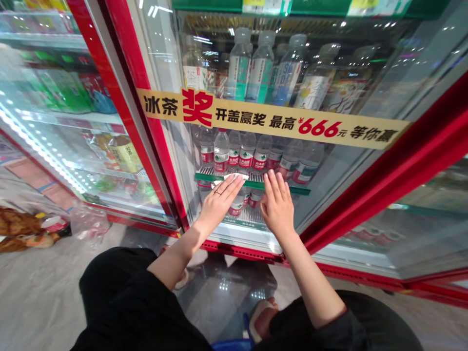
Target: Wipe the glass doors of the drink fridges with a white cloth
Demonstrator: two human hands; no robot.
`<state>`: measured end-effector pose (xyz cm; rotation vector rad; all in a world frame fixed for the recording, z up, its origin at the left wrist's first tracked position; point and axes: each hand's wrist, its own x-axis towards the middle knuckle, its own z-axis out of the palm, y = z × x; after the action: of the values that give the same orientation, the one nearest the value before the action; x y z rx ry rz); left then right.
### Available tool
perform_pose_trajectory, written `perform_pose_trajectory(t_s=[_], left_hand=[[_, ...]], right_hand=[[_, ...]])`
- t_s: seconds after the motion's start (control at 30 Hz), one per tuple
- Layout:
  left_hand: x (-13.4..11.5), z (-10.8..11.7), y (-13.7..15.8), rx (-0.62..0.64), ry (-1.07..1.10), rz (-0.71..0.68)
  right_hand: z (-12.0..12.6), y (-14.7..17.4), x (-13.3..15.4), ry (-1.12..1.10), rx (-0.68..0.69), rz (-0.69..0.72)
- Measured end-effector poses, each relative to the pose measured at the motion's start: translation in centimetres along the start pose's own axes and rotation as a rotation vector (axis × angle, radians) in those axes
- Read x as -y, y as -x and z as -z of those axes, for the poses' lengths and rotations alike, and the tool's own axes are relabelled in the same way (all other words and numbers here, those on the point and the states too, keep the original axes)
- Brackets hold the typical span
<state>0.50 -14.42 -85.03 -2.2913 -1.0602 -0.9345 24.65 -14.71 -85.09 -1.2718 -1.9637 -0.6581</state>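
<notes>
My left hand (222,197), a ring on one finger, presses a thin white tissue or cloth (237,177) to the glass of a drinks cooler door. Its fingers are straight and close together, and the white edge sticks out past the fingertips. To the right, my right hand (278,202) is stretched out against the glass, holding nothing that shows. What lies under its palm is hidden. Behind the glass, red-labelled water bottles (221,153) stand on a shelf with a green edge strip (300,190).
A yellow sticker strip (241,113) crosses the door above my hands. Red door frames (351,204) flank the glass. At left stands another cooler (120,117), with a clear plastic bag (89,222) on the floor. Something blue (234,345) lies below, between my knees.
</notes>
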Motion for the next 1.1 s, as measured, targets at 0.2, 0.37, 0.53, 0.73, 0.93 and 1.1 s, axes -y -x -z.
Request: perform_pose_trajectory(t_s=[0.2,0.37,0.53,0.73,0.93,1.1], left_hand=[[-1.5,-0.5,-2.7,-0.177,0.011,0.163],[-3.3,-1.3,-4.2,-0.101,0.001,0.024],[-1.6,-0.9,-2.1,-0.043,0.033,-0.014],[-2.5,-0.4,-4.5,-0.189,0.016,0.142],[-5.3,-1.7,-5.9,-0.111,-0.019,-0.022],[-4.3,-2.0,-3.6,-0.149,-0.019,-0.016]], right_hand=[[0.1,0.6,-1.6,0.002,-0.021,0.047],[-0.3,0.7,-2.3,0.028,-0.013,0.074],[0.2,1.2,-4.2,0.008,0.068,0.115],[0.2,1.5,-5.4,-0.003,0.065,0.089],[0.2,2.0,-5.5,0.057,0.054,0.073],[0.8,2.0,-6.3,0.026,0.053,0.083]])
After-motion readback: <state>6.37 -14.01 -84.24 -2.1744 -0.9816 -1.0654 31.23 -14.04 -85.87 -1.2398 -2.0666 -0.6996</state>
